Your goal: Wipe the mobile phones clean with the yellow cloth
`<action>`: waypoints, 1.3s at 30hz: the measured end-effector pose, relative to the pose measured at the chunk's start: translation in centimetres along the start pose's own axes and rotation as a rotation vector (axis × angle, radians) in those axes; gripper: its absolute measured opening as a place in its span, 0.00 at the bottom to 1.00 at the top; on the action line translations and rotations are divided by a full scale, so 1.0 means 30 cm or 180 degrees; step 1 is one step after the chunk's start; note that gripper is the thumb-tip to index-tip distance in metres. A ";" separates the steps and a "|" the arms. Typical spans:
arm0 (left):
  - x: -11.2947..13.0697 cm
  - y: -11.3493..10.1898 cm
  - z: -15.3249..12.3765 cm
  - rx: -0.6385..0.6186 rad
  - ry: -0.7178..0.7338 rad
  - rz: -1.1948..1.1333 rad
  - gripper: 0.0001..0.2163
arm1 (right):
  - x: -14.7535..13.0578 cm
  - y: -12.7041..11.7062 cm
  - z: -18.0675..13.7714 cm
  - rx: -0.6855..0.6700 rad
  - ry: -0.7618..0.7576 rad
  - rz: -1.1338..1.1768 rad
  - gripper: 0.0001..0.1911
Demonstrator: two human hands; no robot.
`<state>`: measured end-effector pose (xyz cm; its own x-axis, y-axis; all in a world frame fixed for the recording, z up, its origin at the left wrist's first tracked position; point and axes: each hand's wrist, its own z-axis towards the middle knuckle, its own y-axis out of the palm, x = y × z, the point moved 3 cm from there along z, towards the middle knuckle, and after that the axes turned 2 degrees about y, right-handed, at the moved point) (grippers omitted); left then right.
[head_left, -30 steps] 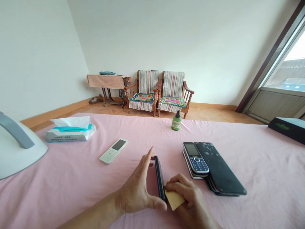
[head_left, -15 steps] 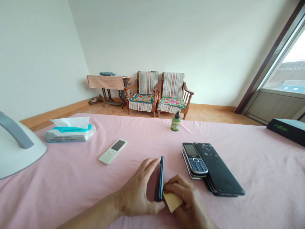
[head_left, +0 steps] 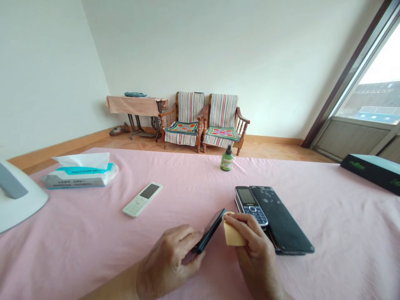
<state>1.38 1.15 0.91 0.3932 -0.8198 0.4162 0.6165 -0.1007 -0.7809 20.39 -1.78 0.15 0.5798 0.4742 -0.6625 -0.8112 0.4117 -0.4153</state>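
A dark smartphone [head_left: 211, 232], tilted with its edge towards me, is gripped at its near end by my left hand [head_left: 171, 258]. My right hand [head_left: 254, 248] pinches a yellow cleaning cloth [head_left: 233, 234] with zigzag edges, close against the phone's far end. Just beyond my right hand lies a blue keypad phone [head_left: 252, 204] on top of another device. Beside it is a black phone [head_left: 281, 221] with a scuffed far end, stacked on something dark. To the left a white keypad phone [head_left: 143, 200] lies face up.
A green spray bottle [head_left: 227, 159] stands near the far edge of the pink tablecloth [head_left: 78, 233]. At left are a tissue pack [head_left: 79, 175] and a white, grey-handled object [head_left: 18, 198]. A black box [head_left: 371, 171] sits at far right. Two chairs [head_left: 203, 121] stand beyond.
The smartphone has tipped over to the right, and my left hand has shifted to its near end. My right hand has moved up with the cloth to the phone's far end. The view has turned slightly right.
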 end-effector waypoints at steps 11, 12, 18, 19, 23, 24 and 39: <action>0.001 0.011 0.015 -0.0035 -0.0405 -0.0271 0.08 | -0.071 0.074 -0.043 -0.1099 -0.0560 0.0471 0.20; -0.001 0.011 0.021 -0.0059 -0.0506 -0.0331 0.09 | -0.071 0.071 -0.041 -0.1115 -0.0526 0.0436 0.20; -0.027 0.002 0.035 0.0148 -0.0702 -0.0406 0.10 | -0.037 0.014 -0.022 -0.0712 -0.0190 0.0152 0.22; -0.035 -0.001 0.033 0.0267 -0.0702 -0.0439 0.09 | -0.033 0.006 -0.026 -0.0711 -0.0147 0.0112 0.23; -0.066 -0.010 0.023 0.0666 -0.0678 -0.0634 0.10 | -0.021 -0.031 -0.069 -0.0678 -0.0066 0.0018 0.22; -0.068 -0.013 0.023 0.0752 -0.0636 -0.0661 0.09 | -0.017 -0.043 -0.084 -0.0636 -0.0079 0.0018 0.20; 0.094 -0.021 0.318 0.1051 0.1056 0.0895 0.11 | 0.029 -0.105 -0.161 -0.0481 -0.0249 -0.0032 0.15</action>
<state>8.59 4.29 7.01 0.3705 -0.9288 0.0015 0.7211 0.2866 -0.6308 23.07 -6.44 -2.14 0.5873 0.5322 -0.6098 -0.8041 0.2979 -0.5145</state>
